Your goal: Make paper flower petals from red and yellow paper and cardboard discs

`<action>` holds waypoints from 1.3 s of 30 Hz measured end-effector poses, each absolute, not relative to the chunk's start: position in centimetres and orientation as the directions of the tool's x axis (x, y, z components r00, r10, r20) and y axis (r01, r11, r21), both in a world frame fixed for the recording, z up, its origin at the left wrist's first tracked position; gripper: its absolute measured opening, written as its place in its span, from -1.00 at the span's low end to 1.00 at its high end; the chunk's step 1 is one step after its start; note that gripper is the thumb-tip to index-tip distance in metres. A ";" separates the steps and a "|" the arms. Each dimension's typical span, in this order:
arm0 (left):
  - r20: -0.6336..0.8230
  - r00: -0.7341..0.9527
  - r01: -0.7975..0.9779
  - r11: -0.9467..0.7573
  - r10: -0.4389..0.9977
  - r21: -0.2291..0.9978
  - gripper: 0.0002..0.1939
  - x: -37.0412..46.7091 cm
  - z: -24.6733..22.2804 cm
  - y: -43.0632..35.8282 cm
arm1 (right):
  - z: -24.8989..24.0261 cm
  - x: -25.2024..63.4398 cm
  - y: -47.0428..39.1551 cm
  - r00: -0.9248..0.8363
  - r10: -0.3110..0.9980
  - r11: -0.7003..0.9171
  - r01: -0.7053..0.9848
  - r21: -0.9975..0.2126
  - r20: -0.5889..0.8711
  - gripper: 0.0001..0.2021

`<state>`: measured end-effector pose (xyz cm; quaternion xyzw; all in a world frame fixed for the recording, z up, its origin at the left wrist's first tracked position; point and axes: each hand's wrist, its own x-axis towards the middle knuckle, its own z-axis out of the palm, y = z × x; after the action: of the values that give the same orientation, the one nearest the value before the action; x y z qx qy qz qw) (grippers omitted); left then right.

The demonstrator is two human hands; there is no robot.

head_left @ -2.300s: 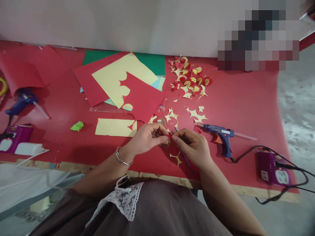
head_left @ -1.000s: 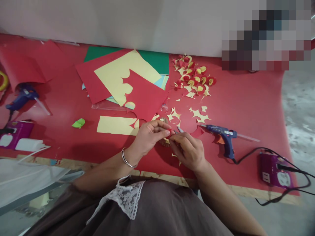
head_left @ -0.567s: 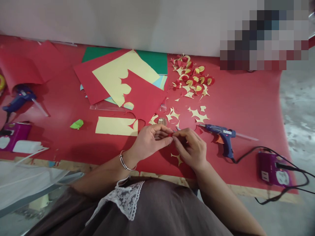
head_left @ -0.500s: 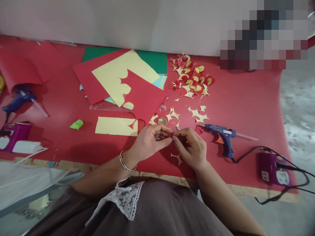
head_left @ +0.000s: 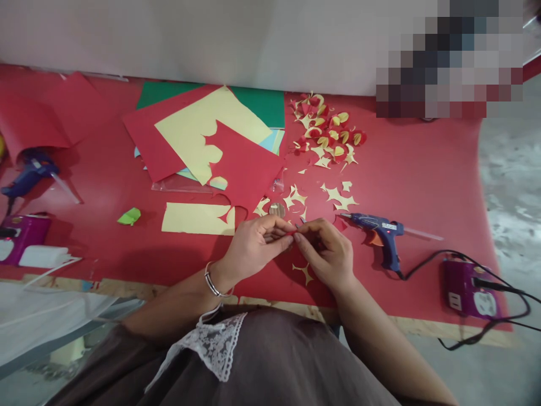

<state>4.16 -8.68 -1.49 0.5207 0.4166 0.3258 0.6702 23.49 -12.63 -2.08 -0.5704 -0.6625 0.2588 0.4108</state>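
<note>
**Left hand (head_left: 262, 242) and right hand (head_left: 327, 248) meet at one small red paper piece (head_left: 291, 233)**

The thin scrap sits between the fingertips, just above the tabletop (head_left: 418, 175), which has a smooth red surface and a rough, pale wood edge. The left hand is almost closed, thumb pressed to forefinger on the paper, the other fingers curled; a silvery metal bangle (head_left: 211, 285) circles its wrist. The right hand mirrors it, thumb and forefinger pinched at the paper's other end. A grey point shows beside them; its owner is unclear. Both forearms angle inward.

Just beyond lies one round brown wood-like disc (head_left: 276, 210), with spiky cream paper offcuts (head_left: 339, 198) scattered nearby. Left of it are one cream paper rectangle (head_left: 196, 218) and one crumpled lime-green paper piece (head_left: 129, 216). Behind, a red sheet with a scalloped edge (head_left: 249, 166) overlaps a flat cream sheet (head_left: 186, 141), above another red sheet (head_left: 146, 141) and a dark green sheet (head_left: 264, 107).

Farther right, curled red-and-yellow paper pieces (head_left: 333, 134) form a heap, too tangled to count exactly. Two blue plastic glue guns (head_left: 384, 228) lie at opposite sides, each near one of two purple power boxes (head_left: 464, 285).
</note>
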 end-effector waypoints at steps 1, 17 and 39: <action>-0.211 0.439 0.001 0.234 0.873 0.972 -0.82 4.2 -1.5 -8.7 | -2.1 23.5 -12.6 -0.012 0.970 0.212 0.539 -0.815 0.245 -0.94; -0.154 0.443 0.123 0.110 0.883 0.986 -0.74 4.0 -0.6 -8.5 | -1.6 23.4 -12.4 -0.035 0.963 0.246 0.511 -0.824 0.266 -0.92; -0.063 0.527 -0.061 0.112 0.848 0.992 -0.68 3.9 -2.5 -7.3 | -2.5 23.7 -12.7 0.032 0.997 0.059 0.333 -0.941 0.074 -0.80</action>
<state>3.91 -7.34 -2.48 0.5708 0.3442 0.3435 0.6615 23.72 -12.68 -2.49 -0.5706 -0.5825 0.3806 0.4362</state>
